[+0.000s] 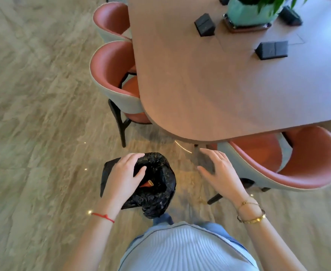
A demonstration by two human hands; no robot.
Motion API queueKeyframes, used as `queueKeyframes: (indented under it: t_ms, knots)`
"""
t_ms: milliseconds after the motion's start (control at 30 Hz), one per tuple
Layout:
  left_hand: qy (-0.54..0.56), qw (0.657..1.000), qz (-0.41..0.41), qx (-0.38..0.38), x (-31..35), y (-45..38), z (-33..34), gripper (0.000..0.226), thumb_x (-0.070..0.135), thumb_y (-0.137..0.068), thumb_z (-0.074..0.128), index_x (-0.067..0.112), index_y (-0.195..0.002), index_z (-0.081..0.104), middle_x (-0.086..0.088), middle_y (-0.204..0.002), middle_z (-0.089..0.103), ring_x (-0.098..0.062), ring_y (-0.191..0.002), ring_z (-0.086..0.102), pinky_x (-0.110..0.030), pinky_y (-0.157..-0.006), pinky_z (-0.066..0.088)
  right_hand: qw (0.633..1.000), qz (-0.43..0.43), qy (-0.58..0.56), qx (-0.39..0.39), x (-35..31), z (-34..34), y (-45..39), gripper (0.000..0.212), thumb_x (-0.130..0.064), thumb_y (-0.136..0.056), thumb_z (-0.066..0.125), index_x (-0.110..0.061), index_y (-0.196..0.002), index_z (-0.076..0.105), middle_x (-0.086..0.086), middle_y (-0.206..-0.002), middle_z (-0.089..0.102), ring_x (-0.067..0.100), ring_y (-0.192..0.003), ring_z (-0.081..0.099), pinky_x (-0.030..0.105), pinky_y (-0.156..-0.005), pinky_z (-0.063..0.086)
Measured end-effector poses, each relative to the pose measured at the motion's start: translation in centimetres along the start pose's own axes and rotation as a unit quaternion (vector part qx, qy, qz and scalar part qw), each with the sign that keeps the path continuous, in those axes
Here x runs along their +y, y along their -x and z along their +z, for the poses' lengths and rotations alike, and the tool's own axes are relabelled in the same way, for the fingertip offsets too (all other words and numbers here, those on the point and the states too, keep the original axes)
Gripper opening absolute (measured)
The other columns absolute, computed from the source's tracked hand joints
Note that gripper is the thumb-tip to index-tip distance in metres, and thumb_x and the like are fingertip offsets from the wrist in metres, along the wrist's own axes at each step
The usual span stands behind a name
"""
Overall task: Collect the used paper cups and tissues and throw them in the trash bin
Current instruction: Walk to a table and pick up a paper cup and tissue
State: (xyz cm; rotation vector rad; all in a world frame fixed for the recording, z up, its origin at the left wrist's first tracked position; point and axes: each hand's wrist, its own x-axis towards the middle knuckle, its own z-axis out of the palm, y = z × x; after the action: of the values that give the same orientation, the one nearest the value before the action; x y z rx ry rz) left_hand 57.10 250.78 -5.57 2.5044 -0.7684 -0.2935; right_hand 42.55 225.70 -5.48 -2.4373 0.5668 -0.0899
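Note:
A black trash bin [108,173] lined with a crinkled black bag [160,194] stands on the floor just in front of my feet. An orange-brown paper cup [146,184] lies on its side inside the bag. My left hand [121,175] hovers over the bin's left rim, fingers spread, holding nothing. To the right of the bin, my right hand [218,171] hangs open and empty above the floor. No tissues show in this view.
A long wooden table [209,85] fills the upper right, carrying a potted plant [252,10] and several small black boxes [204,25]. Red-cushioned chairs stand at its left side [111,75] and near end [297,163]. Marble-patterned floor [43,114] spreads left.

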Motion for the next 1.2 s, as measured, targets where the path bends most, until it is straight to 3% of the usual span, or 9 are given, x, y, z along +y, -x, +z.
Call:
queueKeyframes:
  t_ms: [200, 367, 600, 700, 833, 1067, 1200]
  knots:
    - [0.021, 0.994, 0.099, -0.04, 8.4, -2.0, 3.2, 0.038, 0.032, -0.093, 0.057, 0.026, -0.13, 0.053, 0.011, -0.13, 0.054, -0.007, -0.12, 0.049, -0.024, -0.098, 0.041, 0.992, 0.078, -0.02, 0.093, 5.9, -4.7, 6.5, 0.054, -0.033, -0.086, 0.065, -0.025, -0.136, 0.045, -0.007, -0.131, 0.052, 0.01, -0.13, 0.038, 0.04, -0.107, 0.04]
    - [0.031, 0.979, 0.19, -0.062, 18.4, -1.9, 7.4, 0.038, 0.028, -0.092, 0.059, 0.022, -0.13, 0.055, 0.007, -0.127, 0.057, -0.01, -0.119, 0.05, -0.027, -0.101, 0.04, 0.977, 0.13, -0.007, 0.168, 12.3, -10.1, 13.4, 0.052, -0.028, -0.084, 0.069, -0.022, -0.131, 0.048, -0.005, -0.124, 0.058, 0.017, -0.123, 0.044, 0.04, -0.103, 0.041]
    - [0.059, 0.954, 0.281, -0.09, 32.7, 0.6, 15.1, 0.04, 0.027, -0.09, 0.062, 0.022, -0.13, 0.055, 0.008, -0.126, 0.059, -0.009, -0.118, 0.053, -0.033, -0.103, 0.044, 0.944, 0.223, 0.016, 0.243, 22.1, -17.0, 23.8, 0.053, -0.027, -0.082, 0.071, -0.02, -0.13, 0.05, -0.003, -0.118, 0.06, 0.016, -0.12, 0.044, 0.03, -0.1, 0.039]
    - [0.055, 0.938, 0.322, -0.115, 38.4, 1.4, 18.7, 0.041, 0.027, -0.089, 0.063, 0.022, -0.129, 0.056, 0.009, -0.125, 0.059, -0.008, -0.116, 0.054, -0.03, -0.101, 0.045, 0.923, 0.265, 0.017, 0.278, 25.8, -19.8, 27.8, 0.054, -0.028, -0.082, 0.071, -0.019, -0.131, 0.05, -0.004, -0.121, 0.059, 0.016, -0.122, 0.044, 0.029, -0.102, 0.038]
    - [0.057, 0.909, 0.383, -0.157, 46.1, 1.7, 22.8, 0.038, 0.021, -0.088, 0.065, 0.017, -0.125, 0.059, 0.005, -0.121, 0.061, -0.014, -0.113, 0.057, -0.039, -0.098, 0.046, 0.891, 0.315, 0.024, 0.326, 30.0, -23.1, 32.0, 0.053, -0.028, -0.082, 0.071, -0.019, -0.13, 0.051, -0.003, -0.121, 0.06, 0.018, -0.122, 0.045, 0.03, -0.102, 0.038]
    - [0.054, 0.862, 0.46, -0.208, 57.7, 1.1, 28.3, 0.037, 0.025, -0.088, 0.066, 0.023, -0.123, 0.058, 0.007, -0.114, 0.064, -0.008, -0.104, 0.059, -0.021, -0.091, 0.044, 0.827, 0.396, 0.01, 0.398, 35.7, -27.4, 36.1, 0.056, -0.025, -0.081, 0.073, -0.014, -0.131, 0.052, -0.001, -0.121, 0.06, 0.016, -0.121, 0.048, 0.02, -0.102, 0.031]
    - [0.061, 0.838, 0.487, -0.241, 63.7, -0.1, 32.6, 0.041, 0.023, -0.088, 0.067, 0.021, -0.127, 0.058, 0.005, -0.119, 0.064, -0.011, -0.109, 0.06, -0.027, -0.098, 0.046, 0.801, 0.429, -0.002, 0.417, 39.5, -29.1, 36.6, 0.055, -0.021, -0.079, 0.076, -0.012, -0.128, 0.055, 0.001, -0.117, 0.062, 0.019, -0.117, 0.05, 0.018, -0.1, 0.031]
